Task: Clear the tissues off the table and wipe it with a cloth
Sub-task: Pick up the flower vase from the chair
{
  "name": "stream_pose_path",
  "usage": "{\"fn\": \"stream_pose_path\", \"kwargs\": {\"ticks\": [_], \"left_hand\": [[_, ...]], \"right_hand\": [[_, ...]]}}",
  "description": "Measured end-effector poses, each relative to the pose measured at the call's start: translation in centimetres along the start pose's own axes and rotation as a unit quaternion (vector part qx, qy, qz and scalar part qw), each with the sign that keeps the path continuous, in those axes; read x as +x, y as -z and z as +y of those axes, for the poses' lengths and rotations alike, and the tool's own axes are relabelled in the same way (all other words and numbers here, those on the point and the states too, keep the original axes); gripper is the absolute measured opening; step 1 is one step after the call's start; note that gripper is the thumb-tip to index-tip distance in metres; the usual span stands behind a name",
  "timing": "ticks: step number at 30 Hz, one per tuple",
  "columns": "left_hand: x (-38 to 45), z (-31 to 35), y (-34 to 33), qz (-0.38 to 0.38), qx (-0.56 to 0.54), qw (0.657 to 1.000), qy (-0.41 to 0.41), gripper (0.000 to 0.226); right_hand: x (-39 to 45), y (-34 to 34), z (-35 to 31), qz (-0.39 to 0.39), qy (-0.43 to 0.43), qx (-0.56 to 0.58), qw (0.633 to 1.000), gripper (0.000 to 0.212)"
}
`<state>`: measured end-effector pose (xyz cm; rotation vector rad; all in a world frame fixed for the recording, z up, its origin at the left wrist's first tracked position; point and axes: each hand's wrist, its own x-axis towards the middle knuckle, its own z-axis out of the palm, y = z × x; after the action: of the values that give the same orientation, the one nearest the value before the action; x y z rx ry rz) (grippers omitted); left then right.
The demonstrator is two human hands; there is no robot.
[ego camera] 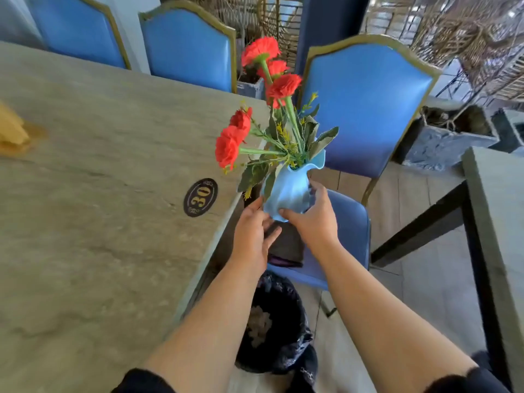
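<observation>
Bin (272,321) sits below my arms, white tissues in it. My right hand (312,217) grips the blue vase (286,191) off the table's right edge (221,228); my left hand (252,234) cups its base, fingers relaxed. Yellow cloth (11,129) lies at the left edge. I keep the vase upright and set it on the chair seat (346,222).

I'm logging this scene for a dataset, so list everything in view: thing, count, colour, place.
table: one, grey-beige stone look, left.
number plaque: one, black oval with gold 30, on the table near its right edge.
yellow object: one, far left on the table, blurred.
vase: one, light blue, held above the chair seat.
flowers: several, red, in the vase.
chairs: four, blue, around the table.
dark cloth: one, on the near chair seat.
bin: one, black bag, on the floor.
second table: one, grey, right.
left hand: touches the vase base.
right hand: grips the vase.
</observation>
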<state>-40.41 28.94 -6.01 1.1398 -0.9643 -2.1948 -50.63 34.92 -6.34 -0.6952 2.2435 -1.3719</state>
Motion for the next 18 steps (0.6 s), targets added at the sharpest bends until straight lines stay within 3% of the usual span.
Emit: {"fn": "stream_pose_path", "kwargs": {"ticks": [10,18], "left_hand": [[-9.6,7.5,13.6,-0.007,0.024,0.998,-0.052,0.025],[-8.7,13.1,23.2,0.031,0.015,0.996,-0.085,0.032]], "right_hand": [[-11.3,-10.5,-8.5,0.006,0.029,0.022,0.999,0.079],[-11.7,-20.9,-13.1,-0.038,0.056,0.024,0.997,0.082]]}}
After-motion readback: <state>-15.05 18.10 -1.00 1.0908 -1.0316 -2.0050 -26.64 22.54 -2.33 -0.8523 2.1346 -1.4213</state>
